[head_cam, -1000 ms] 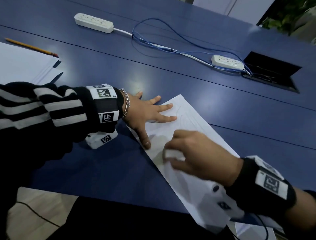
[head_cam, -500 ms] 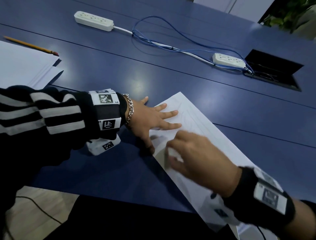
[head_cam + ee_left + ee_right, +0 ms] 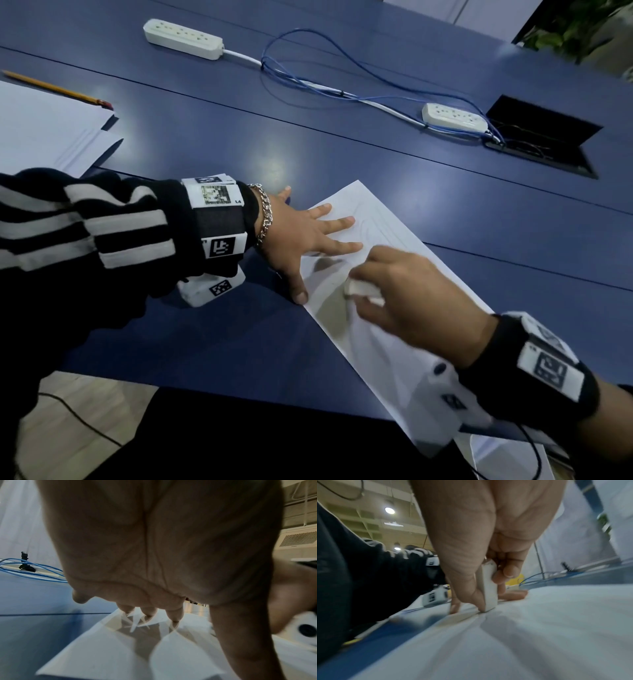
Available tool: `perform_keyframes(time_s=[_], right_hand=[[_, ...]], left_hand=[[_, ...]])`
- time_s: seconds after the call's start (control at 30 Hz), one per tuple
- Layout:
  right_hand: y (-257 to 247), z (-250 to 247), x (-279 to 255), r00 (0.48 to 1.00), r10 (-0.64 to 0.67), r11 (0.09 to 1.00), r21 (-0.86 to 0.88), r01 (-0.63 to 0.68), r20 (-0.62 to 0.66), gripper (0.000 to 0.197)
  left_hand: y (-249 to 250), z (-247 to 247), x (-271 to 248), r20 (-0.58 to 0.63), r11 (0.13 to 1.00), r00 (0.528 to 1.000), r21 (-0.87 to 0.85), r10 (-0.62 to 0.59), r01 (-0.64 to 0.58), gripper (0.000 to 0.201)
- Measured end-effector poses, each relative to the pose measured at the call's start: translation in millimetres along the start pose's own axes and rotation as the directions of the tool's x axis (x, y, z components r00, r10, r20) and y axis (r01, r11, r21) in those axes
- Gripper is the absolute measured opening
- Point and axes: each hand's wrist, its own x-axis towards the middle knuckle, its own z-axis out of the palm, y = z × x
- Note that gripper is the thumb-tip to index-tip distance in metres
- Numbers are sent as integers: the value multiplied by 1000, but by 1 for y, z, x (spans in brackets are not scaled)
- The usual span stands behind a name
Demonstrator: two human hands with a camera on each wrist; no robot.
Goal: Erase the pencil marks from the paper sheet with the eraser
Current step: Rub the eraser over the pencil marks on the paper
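A white paper sheet [image 3: 394, 240] with faint pencil lines lies slanted on the blue table [image 3: 342, 147]. My left hand [image 3: 308, 240] lies flat on its far left corner, fingers spread and straight, thumb at the sheet's edge. In the left wrist view the fingertips [image 3: 175, 616] press the paper sheet [image 3: 106, 655]. My right hand [image 3: 404, 294] pinches a white eraser [image 3: 359, 289] between thumb and fingers, just right of the left hand. The right wrist view shows the eraser [image 3: 488, 586] standing on its end against the paper sheet [image 3: 539, 635].
A yellow pencil [image 3: 54, 89] rests on a stack of white paper [image 3: 44, 126] at the far left. Two white power strips [image 3: 183, 39] [image 3: 454, 118] with blue cables [image 3: 325, 68] lie at the back, beside an open cable hatch [image 3: 544, 137]. The table's near edge [image 3: 239, 383] runs below my hands.
My right hand with the eraser has slid back and forth over the sheet, ending a little to the right of where it was. The left hand keeps pressing the same corner.
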Motion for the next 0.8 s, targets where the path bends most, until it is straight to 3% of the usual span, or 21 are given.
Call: perform_keyframes(time_s=[0.1,0.17,0.23,0.4,0.53,0.7,0.8], right_hand=[[-7,5,-6,998,-8,1000,-24,7,-55,23],[-30,11,-18,990,-128,992,16,127,59,26],[-24,6,-13,979,-151,988,36,148,136,24],[4,3,11,997,5,1000,-25,-7,-81,15],[-23,8,-5,986,-133,991,44,130,96,24],[31,-3,-7,992,115,993,34,-114,-54,30],[30,-1,-15,992,118,992,56,-116,-34,26]], left_hand=[[0,0,1,-9,1000,1000,19,-16,16,126],[1,0,1,-6,999,1000,41,-27,27,128],[3,-2,1,2,999,999,36,-36,36,131],[6,-5,-2,8,999,999,4,-49,49,138],[5,-4,-2,7,999,999,26,-47,46,141],[3,-1,-7,-64,1000,998,0,-15,15,132],[6,2,-8,-232,1000,972,11,25,-23,127]])
